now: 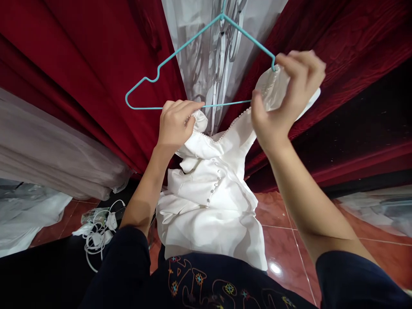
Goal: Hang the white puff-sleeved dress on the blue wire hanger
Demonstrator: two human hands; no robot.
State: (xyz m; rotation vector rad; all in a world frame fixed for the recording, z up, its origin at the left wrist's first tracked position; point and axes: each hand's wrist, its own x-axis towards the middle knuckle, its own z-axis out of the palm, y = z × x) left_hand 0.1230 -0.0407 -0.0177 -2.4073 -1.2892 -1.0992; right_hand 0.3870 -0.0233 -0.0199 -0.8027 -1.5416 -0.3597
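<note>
Tangled cables [96, 239] by a red tiled floor [280, 244]

The floor is glossy. Toward its left side, the white tangle sits beside a black surface [41, 270]; which one bears it is unclear. Pale fabric [35, 219] borders the floor farther left.

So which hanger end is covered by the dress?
The hanger end by the right hand: the white dress hides its tip. The other end, beyond the left hand, is bare.
</note>
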